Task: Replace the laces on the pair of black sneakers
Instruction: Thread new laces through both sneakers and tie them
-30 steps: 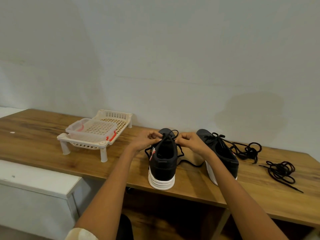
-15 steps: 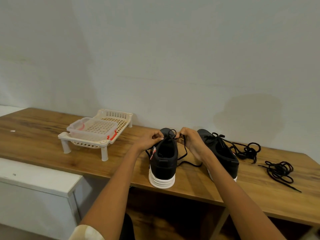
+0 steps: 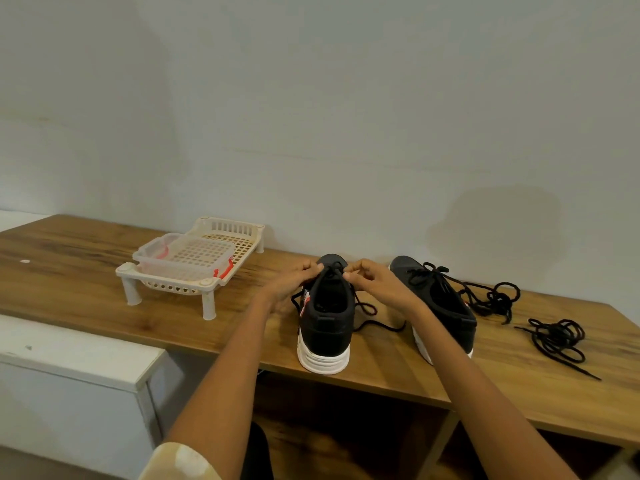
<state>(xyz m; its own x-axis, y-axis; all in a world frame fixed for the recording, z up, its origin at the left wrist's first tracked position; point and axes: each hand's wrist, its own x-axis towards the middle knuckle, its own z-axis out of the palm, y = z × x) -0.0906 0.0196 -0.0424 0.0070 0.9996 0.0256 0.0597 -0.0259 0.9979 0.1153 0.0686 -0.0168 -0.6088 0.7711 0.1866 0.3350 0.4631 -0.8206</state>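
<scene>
Both hands, left [image 3: 294, 282] and right [image 3: 375, 284], pinch the lace [image 3: 334, 270] in a closed grip over the near sneaker [image 3: 327, 327], whose heel sits below the grip on the surface [image 3: 173, 320].

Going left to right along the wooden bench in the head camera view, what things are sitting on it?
Cream plastic slatted rack carrying a clear plastic container → black sneaker with white sole being laced by both hands → second black sneaker → loose bundle of black laces.

Black sneakers [image 3: 325, 317] with white soles, black laces [image 3: 557, 337], cream rack [image 3: 166, 284].
</scene>
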